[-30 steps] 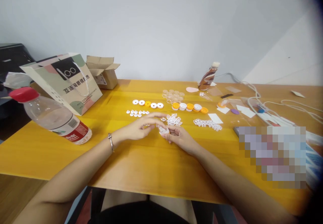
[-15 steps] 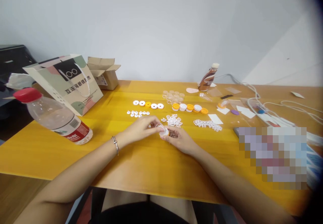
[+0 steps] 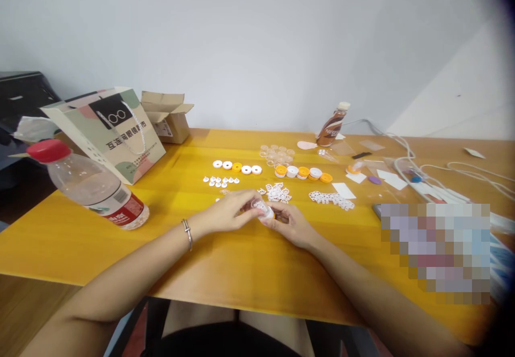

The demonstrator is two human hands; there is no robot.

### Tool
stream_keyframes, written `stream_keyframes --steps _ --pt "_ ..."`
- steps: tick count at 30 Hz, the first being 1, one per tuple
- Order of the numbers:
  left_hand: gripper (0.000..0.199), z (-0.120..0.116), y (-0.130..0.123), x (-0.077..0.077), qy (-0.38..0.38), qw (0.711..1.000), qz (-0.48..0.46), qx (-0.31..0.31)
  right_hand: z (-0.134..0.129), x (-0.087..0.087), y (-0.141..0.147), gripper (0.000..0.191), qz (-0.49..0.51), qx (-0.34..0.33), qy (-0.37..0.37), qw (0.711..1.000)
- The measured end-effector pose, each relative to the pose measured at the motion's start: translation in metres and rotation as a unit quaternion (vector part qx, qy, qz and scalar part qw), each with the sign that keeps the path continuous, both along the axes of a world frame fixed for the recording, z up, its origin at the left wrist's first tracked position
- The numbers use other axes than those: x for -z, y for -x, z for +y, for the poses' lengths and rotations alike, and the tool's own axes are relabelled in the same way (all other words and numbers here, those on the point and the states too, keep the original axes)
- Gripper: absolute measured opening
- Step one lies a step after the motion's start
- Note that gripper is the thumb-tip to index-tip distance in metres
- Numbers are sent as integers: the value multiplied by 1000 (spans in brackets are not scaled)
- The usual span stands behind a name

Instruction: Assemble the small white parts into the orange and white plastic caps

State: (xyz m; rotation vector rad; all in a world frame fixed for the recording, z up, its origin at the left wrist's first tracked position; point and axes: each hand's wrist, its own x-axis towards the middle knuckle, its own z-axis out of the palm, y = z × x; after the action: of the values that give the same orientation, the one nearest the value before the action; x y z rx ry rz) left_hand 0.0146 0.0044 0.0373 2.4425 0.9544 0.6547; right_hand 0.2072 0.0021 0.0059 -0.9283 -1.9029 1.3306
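Between my two hands is a small round plastic piece (image 3: 264,212), clear toward the left and white with an orange edge toward the right. The fingers of my left hand (image 3: 237,210) close on its clear side. My right hand (image 3: 293,225) grips the white and orange side. Just beyond my fingers lies a pile of white openwork plastic pieces (image 3: 278,192). Small white pegs (image 3: 219,181) stand left of it, behind my left hand. Farther back are a row of white and yellow rings (image 3: 237,168), a row of orange and white round cases (image 3: 303,173) and several clear cups (image 3: 277,155).
A red-capped bottle (image 3: 108,196) leans at the left, before a paper bag (image 3: 140,158) and an open cardboard box (image 3: 173,126). At the right are more white pieces (image 3: 332,200), a brown bottle (image 3: 332,127), white cards (image 3: 391,179), cables (image 3: 406,156) and a pixelated area.
The round piece and both hands have shifted slightly right and tilted. The left fingers sit farther over the clear part.
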Motion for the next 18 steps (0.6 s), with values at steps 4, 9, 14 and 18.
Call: stream_keyframes --steps 4,9,14,18 --pt "22 -2 -1 1 -5 999 -15 30 -4 1 -2 35 6 -28 6 1000" --pt "22 -1 0 2 2 999 -27 34 -2 2 -1 35 10 -41 4 999" --pt "26 0 -2 7 9 999 -33 18 6 -5 -6 25 -53 -49 -81 994" --pt "36 -2 -8 17 11 998 -63 -29 14 -11 -14 26 -76 -28 -101 992"
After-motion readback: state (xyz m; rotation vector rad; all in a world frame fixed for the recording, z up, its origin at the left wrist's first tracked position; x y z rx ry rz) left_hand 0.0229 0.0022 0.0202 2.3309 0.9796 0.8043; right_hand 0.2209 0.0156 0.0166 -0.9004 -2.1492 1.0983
